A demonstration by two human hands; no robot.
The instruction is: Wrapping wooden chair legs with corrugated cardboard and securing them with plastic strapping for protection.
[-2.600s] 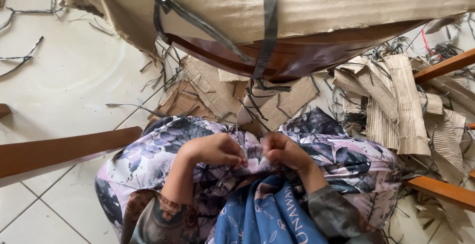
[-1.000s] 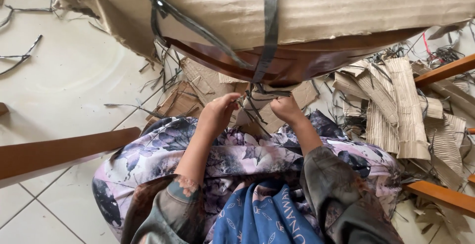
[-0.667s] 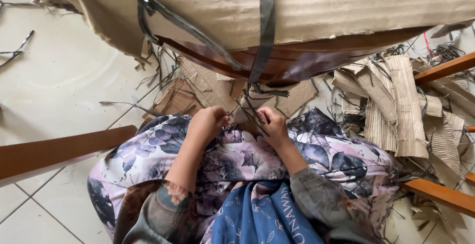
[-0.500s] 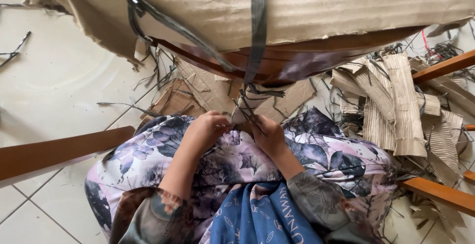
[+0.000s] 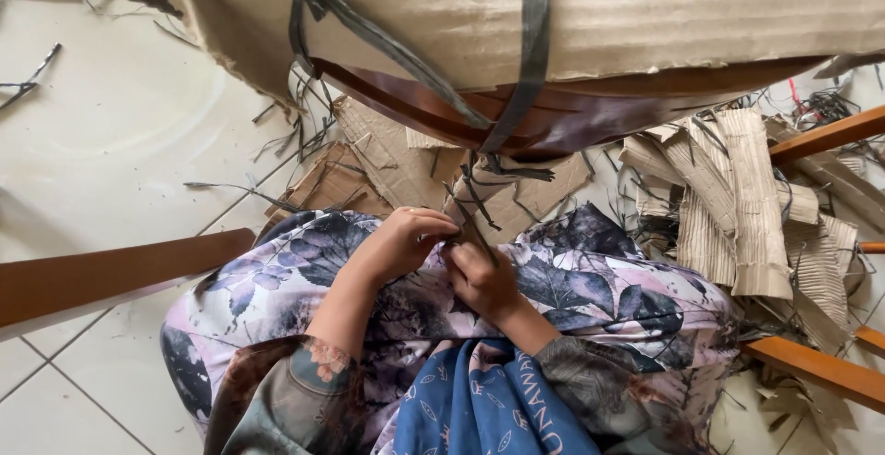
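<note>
My left hand [image 5: 401,245] and right hand [image 5: 481,278] pinch the frayed end of a dark plastic strap [image 5: 477,220] over my lap, fingers closed on it; it runs up around the cardboard-wrapped bundle [image 5: 599,22] above, so I hold it taut; torn cardboard strips [image 5: 737,206] lie to my right.

We see soft, even daylight with no harsh glare. The pale tiled floor [image 5: 120,141], up and left of the grip, shows a faint sheen and a weak shadow. Under the cardboard-wrapped piece [image 5: 599,12] above the grip it is darker. Focus is sharp; the edges bend slightly.
</note>
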